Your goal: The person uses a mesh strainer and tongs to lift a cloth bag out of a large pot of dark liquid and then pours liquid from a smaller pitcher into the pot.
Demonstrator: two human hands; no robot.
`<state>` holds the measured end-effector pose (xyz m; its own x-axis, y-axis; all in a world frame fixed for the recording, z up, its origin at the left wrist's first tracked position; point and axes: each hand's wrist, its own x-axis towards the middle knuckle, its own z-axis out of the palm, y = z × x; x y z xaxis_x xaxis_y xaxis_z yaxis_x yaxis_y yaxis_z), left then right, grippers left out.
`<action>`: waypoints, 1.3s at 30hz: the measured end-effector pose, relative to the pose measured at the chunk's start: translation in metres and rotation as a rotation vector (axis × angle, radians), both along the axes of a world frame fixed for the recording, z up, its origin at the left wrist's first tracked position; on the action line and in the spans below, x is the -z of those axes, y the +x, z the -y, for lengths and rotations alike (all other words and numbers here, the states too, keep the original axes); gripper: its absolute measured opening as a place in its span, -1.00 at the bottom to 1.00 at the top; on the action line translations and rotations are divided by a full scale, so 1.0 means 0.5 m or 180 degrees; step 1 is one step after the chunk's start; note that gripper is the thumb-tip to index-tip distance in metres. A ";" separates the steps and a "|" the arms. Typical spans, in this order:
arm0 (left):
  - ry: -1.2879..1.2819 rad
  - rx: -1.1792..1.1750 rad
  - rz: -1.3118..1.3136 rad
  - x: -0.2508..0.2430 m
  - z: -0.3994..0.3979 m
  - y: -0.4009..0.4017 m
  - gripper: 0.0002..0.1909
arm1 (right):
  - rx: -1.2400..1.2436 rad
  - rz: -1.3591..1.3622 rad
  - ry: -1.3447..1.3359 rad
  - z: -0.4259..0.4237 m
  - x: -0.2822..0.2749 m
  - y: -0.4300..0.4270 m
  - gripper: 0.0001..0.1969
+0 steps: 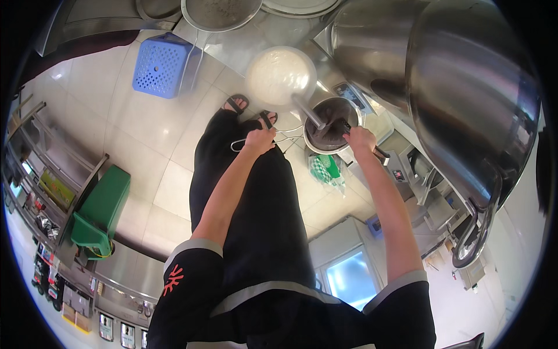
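My left hand (260,140) grips the looped double-wire handle (290,135) of a round metal strainer or pan (310,141). Dark material (327,133) lies inside it; I cannot tell what it is. Over the strainer's right rim, my right hand (361,141) is closed around a dark-handled utensil (382,153), whose working end is down in the dark material or hidden. A steel tube (308,112) slants over the strainer's far left rim. It meets a large round vessel or cover with a pale, shiny top (281,76).
Big steel drums (466,100) with a lever handle (477,235) stand at right. Another long-handled strainer (222,13) lies at the top. On the tiled floor are a blue perforated stool (159,65) and a green bin (102,209). A green-and-white bag (326,170) appears below the strainer.
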<state>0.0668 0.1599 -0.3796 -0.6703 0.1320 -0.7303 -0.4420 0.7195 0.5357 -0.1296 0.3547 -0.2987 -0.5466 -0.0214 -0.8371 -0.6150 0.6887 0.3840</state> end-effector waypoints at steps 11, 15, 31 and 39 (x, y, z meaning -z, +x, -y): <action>-0.0280 0.0029 -0.0143 0.003 -0.007 0.001 -0.36 | 0.0511 -0.0288 0.0044 -0.011 -0.013 0.024 -0.57; -0.0269 0.0064 0.0082 -0.005 -0.001 0.003 -0.44 | 0.1204 -0.0622 -0.0349 -0.018 -0.085 0.053 -0.46; -0.0090 0.0536 0.0021 0.006 0.009 -0.007 -0.33 | 0.1873 -0.0583 -0.0307 -0.058 -0.072 0.112 -0.41; -0.0141 0.0208 0.0437 -0.022 -0.012 -0.025 -0.61 | 0.1334 -0.0400 0.0030 -0.064 -0.040 0.086 -0.50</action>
